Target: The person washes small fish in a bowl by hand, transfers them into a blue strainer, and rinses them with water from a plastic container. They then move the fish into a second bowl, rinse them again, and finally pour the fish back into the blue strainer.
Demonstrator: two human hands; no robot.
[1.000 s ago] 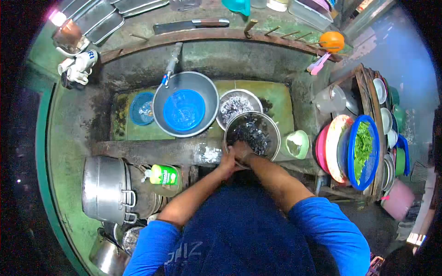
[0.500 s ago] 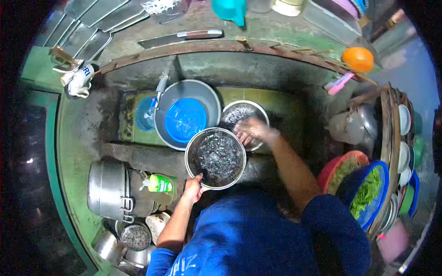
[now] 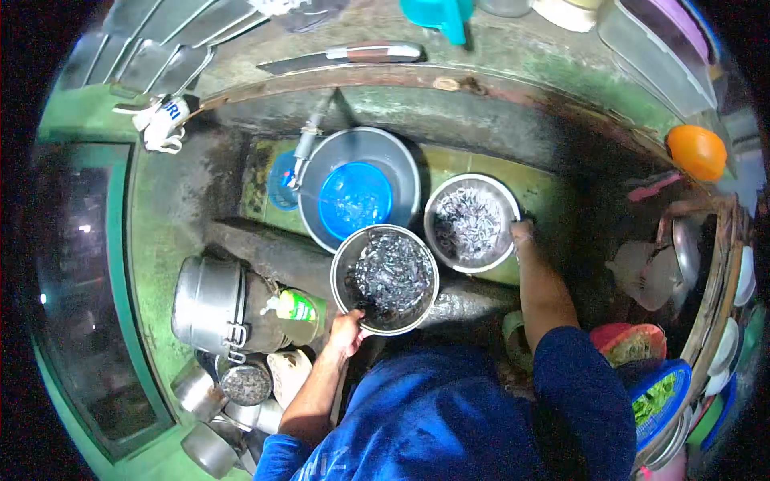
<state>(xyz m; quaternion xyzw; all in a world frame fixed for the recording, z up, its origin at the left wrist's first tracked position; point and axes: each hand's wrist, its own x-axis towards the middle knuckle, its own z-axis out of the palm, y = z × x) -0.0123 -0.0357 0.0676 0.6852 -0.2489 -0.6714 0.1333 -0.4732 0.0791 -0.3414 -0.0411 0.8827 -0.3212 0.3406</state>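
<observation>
My left hand grips the near rim of a metal pot, which holds dark water and small silvery pieces that look like tiny fish. On the right, the fingers of my right hand close on the outer rim of a second metal bowl. Paler, similar small fish-like pieces lie in that bowl. Behind the pot stands a large grey tub with a blue basin of water inside. A tap reaches over the tub's left side.
A low ledge borders the washing area. To the left are a big lidded pot, a green-yellow pouch and several stacked pans. A knife lies on the back shelf. Right of me sits a blue colander with greens.
My right hand has gone from over the second bowl to its right rim, uncovering the contents. That bowl stands slightly farther from the tub. My left hand keeps its hold; the view has shifted.
</observation>
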